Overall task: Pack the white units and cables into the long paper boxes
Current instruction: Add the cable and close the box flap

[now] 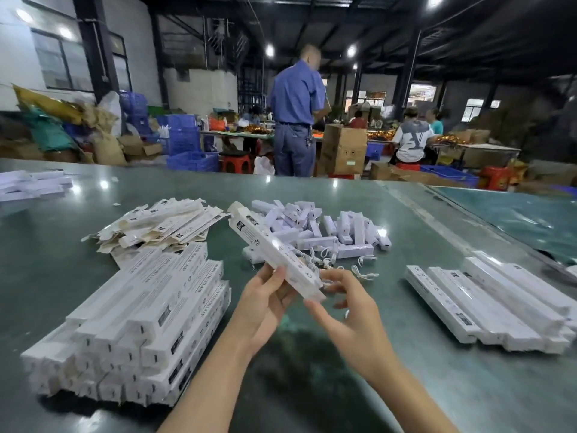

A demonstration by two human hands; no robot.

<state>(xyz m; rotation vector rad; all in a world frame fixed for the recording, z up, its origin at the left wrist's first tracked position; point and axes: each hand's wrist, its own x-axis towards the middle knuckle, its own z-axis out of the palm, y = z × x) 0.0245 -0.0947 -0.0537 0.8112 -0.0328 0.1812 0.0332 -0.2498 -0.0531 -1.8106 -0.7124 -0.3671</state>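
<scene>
Long paper box (pixel 274 251), flat-sided, held in left grip (pixel 265 295); right grip (pixel 346 307) loosely spread, empty.

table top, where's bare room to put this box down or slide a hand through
Bare table lies between the stacked boxes on the left and the row of boxes on the right, under both hands. More lies along the far edge. The middle is crowded: flat box blanks, white units, cables.

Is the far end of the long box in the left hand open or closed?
Open. The held long box shows its end flap sticking up past a dark mouth at the far end. The left hand grips its near part.
</scene>
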